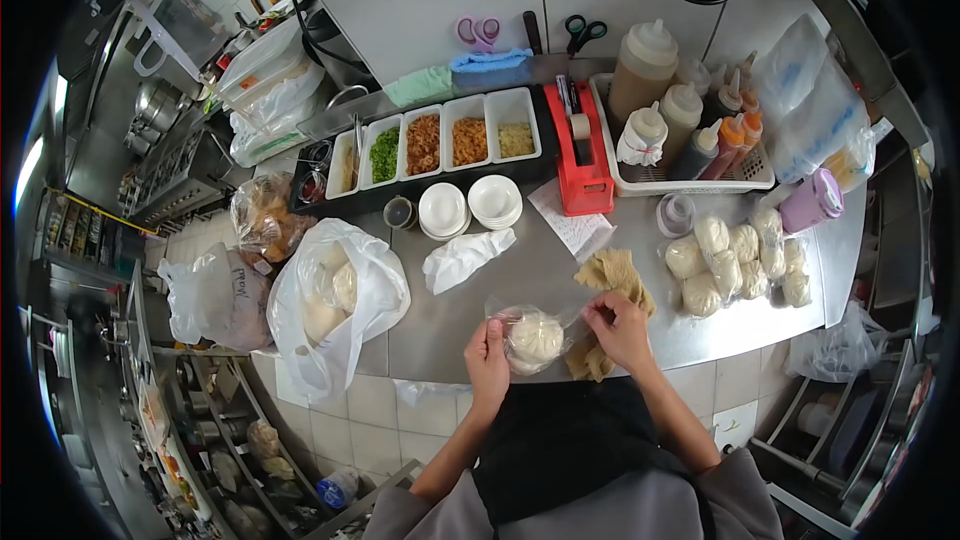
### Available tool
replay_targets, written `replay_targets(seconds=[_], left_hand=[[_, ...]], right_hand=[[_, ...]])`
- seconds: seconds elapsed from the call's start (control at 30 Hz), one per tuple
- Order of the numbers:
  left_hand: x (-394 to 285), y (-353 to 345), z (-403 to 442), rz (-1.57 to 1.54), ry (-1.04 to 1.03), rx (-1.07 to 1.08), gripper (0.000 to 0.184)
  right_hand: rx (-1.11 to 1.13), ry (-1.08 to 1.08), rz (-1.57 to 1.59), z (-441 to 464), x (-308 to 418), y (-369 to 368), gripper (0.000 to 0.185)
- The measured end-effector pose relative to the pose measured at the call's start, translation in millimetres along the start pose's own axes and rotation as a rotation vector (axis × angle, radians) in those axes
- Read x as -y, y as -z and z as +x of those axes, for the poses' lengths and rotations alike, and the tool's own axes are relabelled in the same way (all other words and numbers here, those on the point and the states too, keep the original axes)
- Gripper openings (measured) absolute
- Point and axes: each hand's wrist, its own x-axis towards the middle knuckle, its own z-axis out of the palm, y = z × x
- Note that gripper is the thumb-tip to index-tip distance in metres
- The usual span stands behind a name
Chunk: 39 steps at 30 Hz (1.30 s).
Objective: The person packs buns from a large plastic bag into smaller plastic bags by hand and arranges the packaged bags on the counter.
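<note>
Near the counter's front edge, a small clear plastic bag (535, 342) with a pale, rounded lump of noodles or dough in it is held between my hands. My left hand (487, 358) grips its left side, thumb up. At the opposite side, my right hand (620, 330) pinches the bag's loose edge. A crumpled tan cloth (622, 275) lies behind and under my right hand. To the right sit several similar wrapped pale portions (722, 262). Further left, an open white plastic bag (338, 290) contains more pale lumps.
Behind are a black topping rack (430, 178), stacked white bowls (444, 210), crumpled white paper (468, 258), a written slip (572, 225) and a red tape dispenser (588, 180). A white basket (690, 185) holds squeeze bottles. A purple cup (812, 200) stands right.
</note>
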Motion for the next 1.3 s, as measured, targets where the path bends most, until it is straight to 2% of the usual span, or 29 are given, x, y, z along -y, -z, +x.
replay_targets(seconds=[0.1,0.2,0.3,0.4,0.5,0.6,0.7,0.8,0.9,1.0,1.03,1.1,1.13,1.23,1.3], left_hand=[[-3.1,1.2,2.5,-0.064,0.008,-0.067,0.034],[-3.6,3.5,3.8,-0.043,-0.031,-0.085,0.035],[2.4,10.9,6.2,0.003,-0.053,-0.074,0.035],[1.3,13.4,6.6,-0.002,-0.065,-0.097,0.036],[-0.3,16.5,8.9,-0.069,-0.013,-0.136,0.037],[-3.6,20.3,16.2,-0.028,0.0,-0.126,0.037],[-5.0,30.7,24.1,0.097,0.02,-0.042,0.037],[-24.4,39.2,26.8,0.298,0.008,0.11,0.036],[-67.9,35.3,12.1,0.392,-0.089,0.232,0.037],[-70.6,36.3,7.1,0.344,-0.093,0.208,0.038],[-66.8,35.6,7.3,0.314,-0.078,0.183,0.038],[-51.6,32.7,10.3,0.07,0.056,0.122,0.038],[-43.6,32.4,12.0,-0.053,0.124,0.093,0.038],[-26.3,39.3,12.9,-0.284,0.301,0.053,0.041],[-17.6,44.9,12.0,-0.313,0.389,0.113,0.043]], right_hand=[[-0.067,-0.131,0.374,0.3,-5.9,-10.8,0.021],[0.055,-0.134,0.241,0.8,2.5,-11.2,0.018],[0.065,-0.126,0.205,4.7,6.0,-15.8,0.016],[-0.016,-0.091,0.068,2.4,14.7,-10.7,0.014],[-0.04,0.002,0.578,-3.4,7.3,-9.7,0.013],[0.227,-0.044,1.124,-1.7,9.7,-6.2,0.012],[0.596,-0.376,0.71,13.4,2.3,5.6,0.018],[0.754,-0.432,0.503,15.4,14.1,2.3,0.027],[0.522,-0.635,0.697,3.8,-15.1,-10.5,0.041],[0.804,-0.681,0.846,7.5,-24.6,-8.9,0.051],[0.82,-0.686,0.832,7.7,-18.8,-10.5,0.049],[0.844,-0.691,0.805,6.2,2.1,-16.0,0.046],[0.763,-0.654,0.794,2.6,10.2,-18.7,0.043],[0.633,-0.655,0.813,0.7,14.8,-18.0,0.041],[0.542,-0.575,0.781,-4.4,16.0,-18.0,0.048]])
